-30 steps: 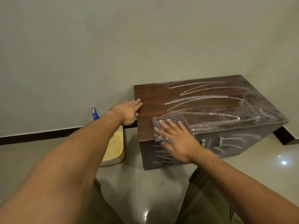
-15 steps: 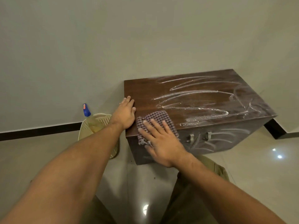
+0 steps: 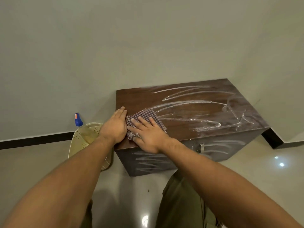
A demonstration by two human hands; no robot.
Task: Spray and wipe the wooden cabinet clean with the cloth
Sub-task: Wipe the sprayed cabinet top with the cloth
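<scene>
Checked cloth lying on top of wooden cabinet, at near-left corner, right against front edge.

Head view only:
- Right hand pressing flat on cloth, fingers spread apart, palm down — not clamping it, just pinning it to the wood.
- Left hand resting flat on cabinet's left edge, fingers together, touching cloth's left side; holding nothing, apparently bracing.
- White spray streaks running in long loops to the right of cloth, long axis lying along cabinet's length, left to right. More streaks on cabinet front, below the top edge.
- Strip left of the streaks, toward cabinet's back-left corner, looking dark and bare of streaks.
- Spray bottle standing in pale basket on floor, left of cabinet, well apart from both hands.

Judgement: unwiped streaks all lying rightward of cloth, so coming stroke likely needing to go rightward along cabinet's length; right hand better placed for that, being on top of cloth already. Wiping seemingly early, most of top still streaked.
</scene>
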